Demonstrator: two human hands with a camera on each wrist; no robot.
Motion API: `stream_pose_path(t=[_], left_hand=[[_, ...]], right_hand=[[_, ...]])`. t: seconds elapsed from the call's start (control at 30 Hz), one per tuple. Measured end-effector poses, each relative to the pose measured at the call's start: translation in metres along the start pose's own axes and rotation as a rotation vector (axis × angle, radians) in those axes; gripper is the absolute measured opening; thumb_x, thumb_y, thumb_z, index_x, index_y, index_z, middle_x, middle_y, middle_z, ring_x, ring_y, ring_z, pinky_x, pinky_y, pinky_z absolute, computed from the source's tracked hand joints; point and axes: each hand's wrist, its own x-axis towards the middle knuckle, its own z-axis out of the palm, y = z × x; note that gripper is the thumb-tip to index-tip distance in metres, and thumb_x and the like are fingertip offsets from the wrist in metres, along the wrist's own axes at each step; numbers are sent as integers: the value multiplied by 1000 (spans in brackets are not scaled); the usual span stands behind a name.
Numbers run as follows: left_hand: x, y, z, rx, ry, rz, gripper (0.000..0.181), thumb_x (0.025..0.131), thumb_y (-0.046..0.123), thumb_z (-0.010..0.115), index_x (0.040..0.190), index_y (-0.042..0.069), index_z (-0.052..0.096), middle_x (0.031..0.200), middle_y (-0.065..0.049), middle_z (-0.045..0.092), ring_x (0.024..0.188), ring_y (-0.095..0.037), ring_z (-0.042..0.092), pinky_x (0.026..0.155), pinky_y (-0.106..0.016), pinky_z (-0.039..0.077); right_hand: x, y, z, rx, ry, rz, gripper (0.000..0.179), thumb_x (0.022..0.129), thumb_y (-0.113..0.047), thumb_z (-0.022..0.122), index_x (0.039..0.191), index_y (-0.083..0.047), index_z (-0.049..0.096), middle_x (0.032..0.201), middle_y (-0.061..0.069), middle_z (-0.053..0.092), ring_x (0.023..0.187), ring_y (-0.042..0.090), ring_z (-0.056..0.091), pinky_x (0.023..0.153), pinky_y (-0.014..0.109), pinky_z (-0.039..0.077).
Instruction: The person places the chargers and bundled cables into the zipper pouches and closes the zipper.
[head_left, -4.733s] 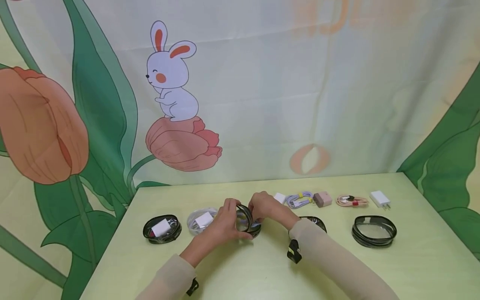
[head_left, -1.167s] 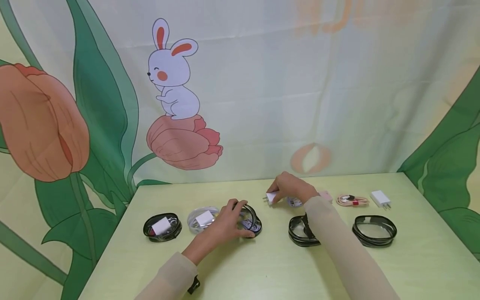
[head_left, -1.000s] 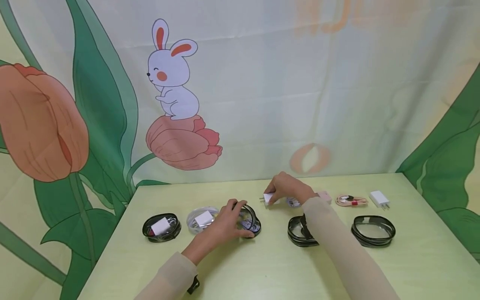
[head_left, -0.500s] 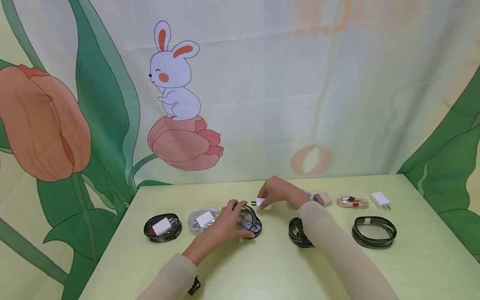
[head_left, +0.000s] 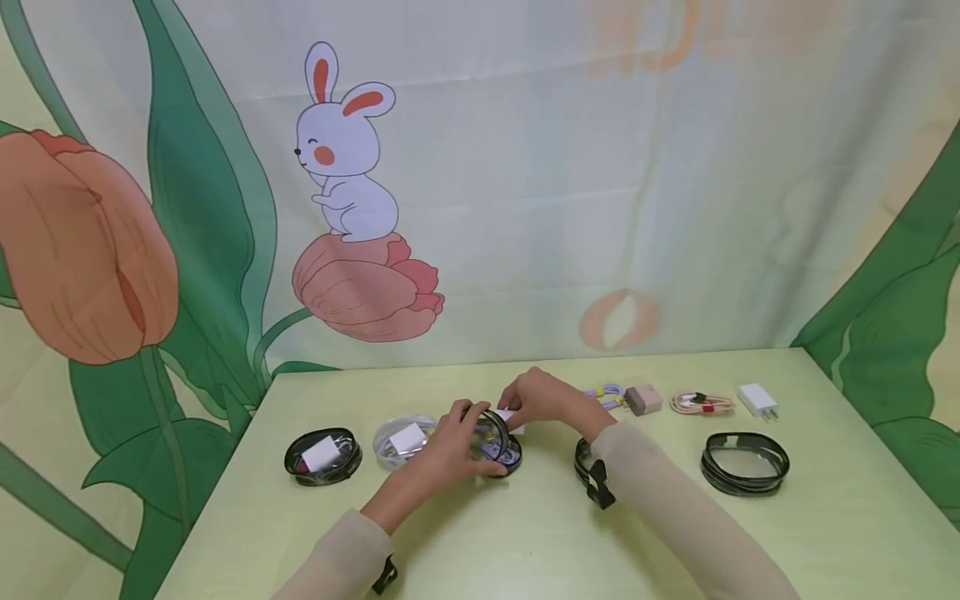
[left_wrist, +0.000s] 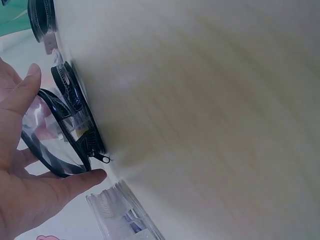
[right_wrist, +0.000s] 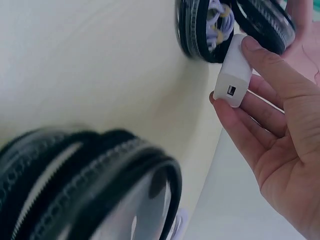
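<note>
My left hand (head_left: 450, 442) grips the raised lid of a small round clear zip case (head_left: 514, 457) with black trim, fingers and thumb at opposite edges. In the left wrist view the zip pull (left_wrist: 102, 158) hangs at the base. A coiled lavender cable with yellow ties (right_wrist: 220, 22) lies inside the case. My right hand (head_left: 542, 396) pinches a white charger plug (right_wrist: 234, 72) between thumb and fingers, right at the case's open side. The charger's USB port faces the right wrist camera; its prongs are hidden there.
Left stand a black-trimmed case (head_left: 324, 456) and a clear case (head_left: 401, 440), each with a white charger. Right are two black-trimmed cases, one (head_left: 746, 464) in full view, the other (head_left: 583, 462) partly behind my forearm. Behind them lie cables, a pink charger (head_left: 643, 399) and a white charger (head_left: 757, 401).
My right hand went from the case to the back row, took the white charger and brought it left and nearer to the open case. My left hand kept hold of the lid.
</note>
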Motion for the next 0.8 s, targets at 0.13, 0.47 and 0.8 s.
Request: stream_pose_path(t=[0.13,0.47,0.8], left_hand=[[-1,0,0,-8,-3,-13,100,76,47,88,154,10,37,152,-23,34,131,-46,45,104,-59,44],[-2,1,0,-22,-8,-13,100,77,46,88,154,10,37,152,-22,34,131,-44,45,104,-58,44],[0,-1,1,-24,-8,-9,100,78,46,87,155,10,35,152,-22,34,130,-43,45,103,-57,45]], right_hand=[[0,-8,3,32,-10,30,24,86,-18,81,108,-11,79,86,-3,75,72,3,65,67,21,53],[-5,-18,9,100,-15,77,19,87,-8,73,105,-11,78,86,-2,74,71,6,64,64,23,54],[-17,-9,12,311,-40,31,16,95,-14,70,108,-13,78,94,-3,76,77,4,67,70,22,54]])
